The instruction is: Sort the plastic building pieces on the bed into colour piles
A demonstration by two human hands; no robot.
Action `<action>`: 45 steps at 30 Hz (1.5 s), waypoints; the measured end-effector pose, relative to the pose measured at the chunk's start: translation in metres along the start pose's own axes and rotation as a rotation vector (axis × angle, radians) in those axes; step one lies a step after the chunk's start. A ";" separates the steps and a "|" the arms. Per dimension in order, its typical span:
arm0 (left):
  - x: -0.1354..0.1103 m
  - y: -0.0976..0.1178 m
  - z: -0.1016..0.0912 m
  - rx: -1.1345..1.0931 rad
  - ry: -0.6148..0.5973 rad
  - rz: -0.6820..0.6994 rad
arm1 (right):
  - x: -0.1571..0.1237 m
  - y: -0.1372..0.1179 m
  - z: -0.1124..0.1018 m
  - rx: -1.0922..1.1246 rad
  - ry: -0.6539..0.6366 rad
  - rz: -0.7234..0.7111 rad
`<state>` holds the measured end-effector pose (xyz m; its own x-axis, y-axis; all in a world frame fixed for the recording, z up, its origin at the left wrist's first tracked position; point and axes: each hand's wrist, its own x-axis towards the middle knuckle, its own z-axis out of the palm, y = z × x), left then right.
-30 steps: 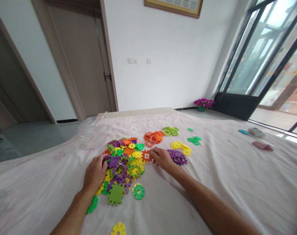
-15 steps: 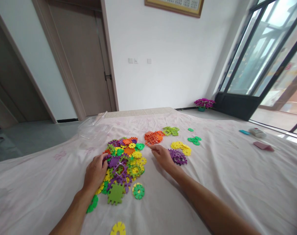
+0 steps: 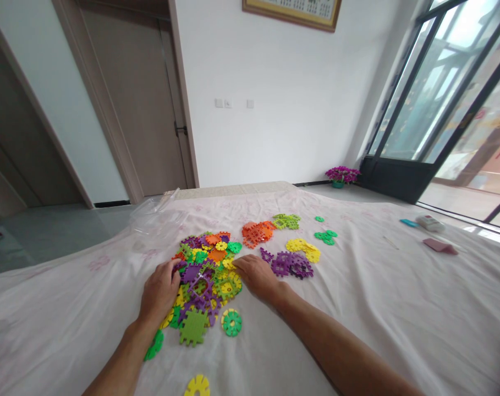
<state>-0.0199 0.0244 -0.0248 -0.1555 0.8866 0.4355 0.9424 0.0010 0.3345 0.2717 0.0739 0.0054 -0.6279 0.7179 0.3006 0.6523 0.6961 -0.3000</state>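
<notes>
On the rumpled sheet (image 3: 398,308), our 2 hands flank a mixed pile (image 3: 200,286) of plastic pieces, heaped so that many cover one another. Our left hand (image 3: 161,289) rests against its left edge, fingers bent; we cannot tell whether they pinch anything. Our right hand (image 3: 258,276) reaches its right edge, fingers close together, tips at a yellow piece (image 3: 228,264); we cannot tell if they grip it. That hand stands between the pile and the purple pieces (image 3: 293,264). Farther back we see orange pieces (image 3: 258,234) just beside lime pieces (image 3: 286,221); to their right lie yellow pieces (image 3: 303,249) and green discs (image 3: 326,237), with 1 small disc (image 3: 319,219) apart behind. Nearer us, 1 notched green disc (image 3: 232,324) overlaps a yellow one, 1 yellow disc (image 3: 197,386) lies alone, and 1 loose green disc (image 3: 154,345) is just beside our left forearm. Clear plastic (image 3: 157,217) sits beyond the pile at left. Well apart at right lie a white box (image 3: 430,223), a blue thing (image 3: 408,223) and a pink thing (image 3: 440,246).
</notes>
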 end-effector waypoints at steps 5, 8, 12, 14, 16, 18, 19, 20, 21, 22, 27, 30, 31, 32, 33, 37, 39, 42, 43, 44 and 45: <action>0.000 -0.001 0.000 0.012 0.002 0.005 | -0.004 0.014 -0.006 -0.016 0.117 0.117; 0.000 -0.001 0.000 0.008 0.001 0.000 | -0.005 0.035 -0.020 -0.020 0.265 0.238; 0.000 -0.001 -0.001 0.011 0.001 -0.003 | -0.014 0.076 -0.048 -0.111 0.437 0.487; 0.000 0.000 -0.001 0.011 -0.002 -0.006 | -0.022 0.097 -0.060 -0.180 0.450 0.621; 0.000 0.001 -0.001 0.011 -0.009 -0.010 | -0.030 0.116 -0.066 -0.248 0.395 0.727; 0.000 0.001 -0.001 0.013 -0.016 -0.014 | -0.039 0.131 -0.067 -0.315 0.334 0.788; 0.000 0.001 -0.002 0.013 -0.016 -0.015 | -0.043 0.136 -0.067 -0.343 0.313 0.810; 0.000 0.000 -0.002 0.013 -0.015 -0.014 | -0.046 0.140 -0.066 -0.363 0.302 0.830; 0.000 0.000 -0.002 0.011 -0.014 -0.013 | -0.048 0.143 -0.066 -0.375 0.300 0.846; 0.000 0.001 -0.002 0.009 -0.013 -0.013 | -0.050 0.145 -0.066 -0.378 0.305 0.859; 0.000 0.002 -0.003 0.006 -0.008 -0.010 | -0.041 0.147 -0.068 -0.325 0.306 0.805; -0.001 0.002 -0.003 0.004 0.003 -0.008 | -0.023 0.151 -0.069 -0.314 0.177 0.694; -0.001 0.002 -0.003 0.002 0.005 -0.007 | -0.015 0.153 -0.069 -0.319 0.126 0.658; -0.001 0.001 -0.002 0.001 0.007 -0.005 | -0.008 0.155 -0.069 -0.328 0.081 0.630; -0.001 0.000 -0.001 -0.001 0.007 -0.002 | 0.000 0.158 -0.069 -0.339 0.042 0.608; 0.000 -0.005 0.003 -0.010 0.008 0.007 | 0.021 0.172 -0.068 -0.369 -0.105 0.571; 0.000 -0.006 0.005 -0.017 0.007 0.006 | 0.026 0.180 -0.069 -0.365 -0.149 0.574; 0.001 -0.007 0.005 -0.021 0.007 0.007 | 0.028 0.191 -0.072 -0.360 -0.156 0.589; 0.001 -0.007 0.005 -0.021 0.008 0.010 | 0.028 0.193 -0.073 -0.360 -0.150 0.596; 0.001 -0.007 0.005 -0.021 0.010 0.012 | 0.029 0.195 -0.074 -0.359 -0.141 0.604; 0.001 -0.006 0.005 -0.022 0.013 0.013 | 0.029 0.195 -0.075 -0.358 -0.127 0.613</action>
<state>-0.0246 0.0277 -0.0304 -0.1469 0.8805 0.4507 0.9377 -0.0211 0.3469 0.4125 0.2298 0.0240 -0.1345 0.9891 0.0597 0.9887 0.1380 -0.0590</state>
